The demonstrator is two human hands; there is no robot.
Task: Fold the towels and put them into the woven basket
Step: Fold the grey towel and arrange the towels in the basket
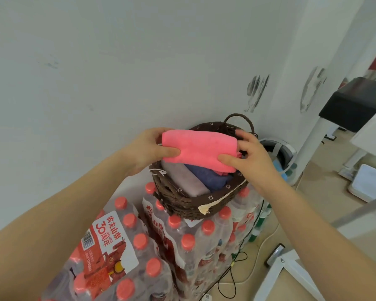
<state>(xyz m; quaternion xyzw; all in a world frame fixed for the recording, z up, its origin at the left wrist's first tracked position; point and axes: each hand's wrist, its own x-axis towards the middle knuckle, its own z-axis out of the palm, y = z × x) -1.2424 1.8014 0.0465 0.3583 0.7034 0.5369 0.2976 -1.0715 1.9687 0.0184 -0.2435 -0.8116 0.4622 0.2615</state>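
Bottled water packs (109, 253) sit under the woven basket (189, 205); left hand (149, 148) and right hand (251, 156) pinch the folded pink towel (199, 149) above it; next, probably lower it beside the grey and blue ones

near-left water pack label (109, 242): white and red wrap label on shrink-wrapped bottles, Chinese brand text "农夫山泉" in red
same label, number: large "30" followed by "周年", red on white
same label, small print: tiny vertical digits beside the "30", looks like a year range, too small to read for sure
same label, barcode (88, 239): black bars on white at the label's left end, digits unreadable
centre water pack label (154, 222): red Chinese characters partly showing below the woven basket (189, 205), mostly hidden, likely same brand, cannot confirm
elsewhere: no readable text
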